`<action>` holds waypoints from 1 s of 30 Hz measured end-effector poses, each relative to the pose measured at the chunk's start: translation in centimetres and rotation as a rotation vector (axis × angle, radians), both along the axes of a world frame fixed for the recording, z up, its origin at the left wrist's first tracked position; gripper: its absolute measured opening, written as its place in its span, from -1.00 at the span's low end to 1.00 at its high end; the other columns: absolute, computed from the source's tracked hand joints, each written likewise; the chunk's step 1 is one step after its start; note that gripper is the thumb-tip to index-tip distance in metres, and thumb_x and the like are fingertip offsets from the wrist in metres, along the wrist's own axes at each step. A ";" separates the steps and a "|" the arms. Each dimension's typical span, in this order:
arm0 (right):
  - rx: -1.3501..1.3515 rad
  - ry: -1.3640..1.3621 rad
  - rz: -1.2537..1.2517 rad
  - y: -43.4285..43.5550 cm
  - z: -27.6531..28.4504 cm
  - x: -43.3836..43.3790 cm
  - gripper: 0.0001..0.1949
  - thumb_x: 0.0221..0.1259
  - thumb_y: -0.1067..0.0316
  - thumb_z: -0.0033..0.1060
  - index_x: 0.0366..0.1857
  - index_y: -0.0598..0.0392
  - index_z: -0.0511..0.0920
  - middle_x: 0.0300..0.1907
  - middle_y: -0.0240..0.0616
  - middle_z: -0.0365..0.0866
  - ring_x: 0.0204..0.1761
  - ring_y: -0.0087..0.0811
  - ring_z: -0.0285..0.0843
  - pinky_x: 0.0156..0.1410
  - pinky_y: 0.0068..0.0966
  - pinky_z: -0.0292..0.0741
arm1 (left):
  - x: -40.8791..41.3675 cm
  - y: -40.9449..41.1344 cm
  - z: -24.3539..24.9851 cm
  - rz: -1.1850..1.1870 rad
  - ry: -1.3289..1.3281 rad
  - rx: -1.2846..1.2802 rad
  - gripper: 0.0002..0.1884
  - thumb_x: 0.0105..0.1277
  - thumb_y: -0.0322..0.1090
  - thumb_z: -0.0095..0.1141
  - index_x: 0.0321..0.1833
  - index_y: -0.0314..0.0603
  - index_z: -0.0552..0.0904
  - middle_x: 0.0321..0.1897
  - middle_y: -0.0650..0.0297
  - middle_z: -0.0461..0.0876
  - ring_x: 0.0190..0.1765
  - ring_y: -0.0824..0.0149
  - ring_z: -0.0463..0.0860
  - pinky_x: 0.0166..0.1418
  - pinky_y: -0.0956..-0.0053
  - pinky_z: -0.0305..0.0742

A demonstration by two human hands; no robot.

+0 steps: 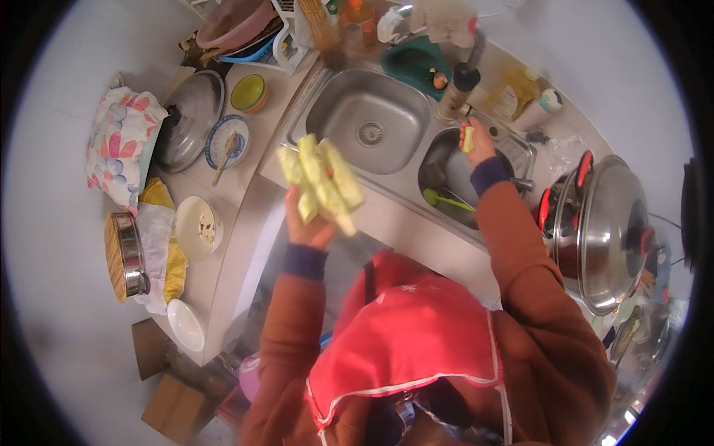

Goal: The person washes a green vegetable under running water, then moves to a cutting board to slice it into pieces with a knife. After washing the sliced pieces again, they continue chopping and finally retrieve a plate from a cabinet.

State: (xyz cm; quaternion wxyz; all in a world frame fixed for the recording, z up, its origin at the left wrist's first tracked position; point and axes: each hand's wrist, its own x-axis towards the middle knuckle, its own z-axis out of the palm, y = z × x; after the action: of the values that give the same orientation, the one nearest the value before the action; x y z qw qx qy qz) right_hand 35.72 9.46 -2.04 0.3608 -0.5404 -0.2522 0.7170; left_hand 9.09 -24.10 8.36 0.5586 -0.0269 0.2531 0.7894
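Note:
Several pale yellow-green peeled vegetable pieces [319, 179] rest in my left hand [310, 223], held over the counter edge by the larger steel sink basin [372, 120]. My right hand [477, 146] is above the smaller basin [457, 164], beside the tap [463, 83], and a short pale yellow piece [468, 139] is in its fingers. Below it in the small basin lie a green-handled utensil [446, 200] and other items, partly hidden by my right sleeve. The kind of vegetable cannot be told.
A large lidded steel pot [608, 234] stands at right. A teal corner strainer [415, 66] with eggshell is behind the sinks. On the left counter are a pot lid [192, 122], a green bowl [248, 93], a patterned bowl [237, 131] with a spoon, and a cream bowl [187, 226].

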 end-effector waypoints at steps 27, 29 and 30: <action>-0.047 0.010 -0.060 -8.8 3.2 -4.9 -0.78 0.41 0.27 0.24 0.03 0.04 0.63 -0.19 -0.39 0.61 -0.25 -0.51 0.55 -0.20 -0.50 0.51 | -4.0 29.1 -4.7 -0.425 -0.197 -0.191 -0.46 0.44 0.16 0.05 0.32 0.02 0.54 0.17 0.25 0.61 0.26 0.09 0.55 0.44 0.01 0.36; 0.098 0.051 -0.002 -8.3 7.2 -7.6 -0.73 0.40 0.31 0.24 0.11 0.07 0.60 -0.15 -0.39 0.60 -0.20 -0.51 0.56 -0.14 -0.51 0.52 | -4.5 28.7 -4.5 -0.419 -0.201 -0.204 -0.46 0.44 0.17 0.02 0.32 0.02 0.53 0.17 0.24 0.61 0.26 0.08 0.55 0.44 0.00 0.35; 0.142 0.066 0.033 -7.8 8.2 -8.7 -0.71 0.39 0.33 0.24 0.14 0.08 0.58 -0.13 -0.38 0.59 -0.19 -0.51 0.56 -0.12 -0.52 0.52 | -4.9 28.2 -4.0 -0.425 -0.203 -0.196 -0.45 0.44 0.18 0.01 0.32 0.01 0.53 0.17 0.23 0.61 0.26 0.08 0.55 0.45 -0.01 0.35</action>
State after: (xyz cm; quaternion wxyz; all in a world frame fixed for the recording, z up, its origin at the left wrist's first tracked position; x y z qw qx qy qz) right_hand 27.03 1.69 6.20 0.3944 -0.4851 -0.2996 0.7206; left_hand 4.19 4.11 4.40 0.7293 -0.1065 0.2711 0.6191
